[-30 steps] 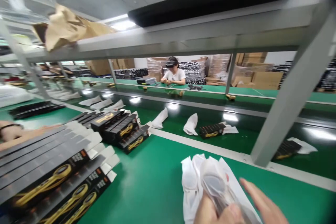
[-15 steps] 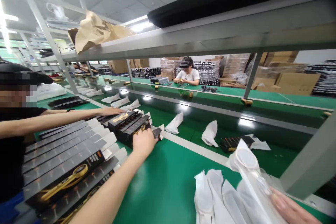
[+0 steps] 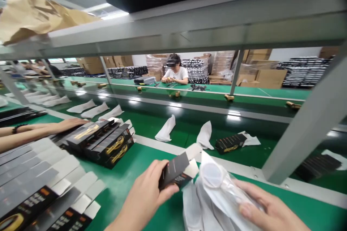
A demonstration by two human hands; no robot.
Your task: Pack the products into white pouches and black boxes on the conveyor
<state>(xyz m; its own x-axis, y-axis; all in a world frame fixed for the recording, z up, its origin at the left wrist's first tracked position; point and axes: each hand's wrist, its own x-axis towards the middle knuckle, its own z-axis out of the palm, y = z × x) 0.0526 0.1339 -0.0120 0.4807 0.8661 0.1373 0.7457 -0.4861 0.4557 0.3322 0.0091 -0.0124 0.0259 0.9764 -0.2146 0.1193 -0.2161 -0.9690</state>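
**Green workbench (image 3: 116,184) beneath a long grey metal shelf (image 3: 168,38), both hands full**

Clock directions run from the middle of the view. The smooth green bench spans 8 to 4 o'clock; a pale metal edging strip (image 3: 154,145) divides it from a glossy dark-green lane (image 3: 141,119). At 12, across the lane, a person in a white top (image 3: 181,74) sits at another green surface. Brown cardboard cartons (image 3: 271,78) stand between 2 and 3, and crumpled brown paper (image 3: 40,16) sits on the shelf at 10.

A thick grey metal post (image 3: 300,126) at 3 blocks part of the lane. Slim black printed cartons with white flaps (image 3: 35,184) crowd 8 o'clock; a co-worker's hand (image 3: 66,124) reaches in at 9.

At 6, the left hand (image 3: 149,189) has its fingers and thumb clamped on a small black cardboard box with open white flaps (image 3: 175,171). At 5, beside those flaps, is a white translucent pouch with a round end (image 3: 213,175), pinched by the right hand (image 3: 262,202). More white pouches (image 3: 192,202) lie below it.
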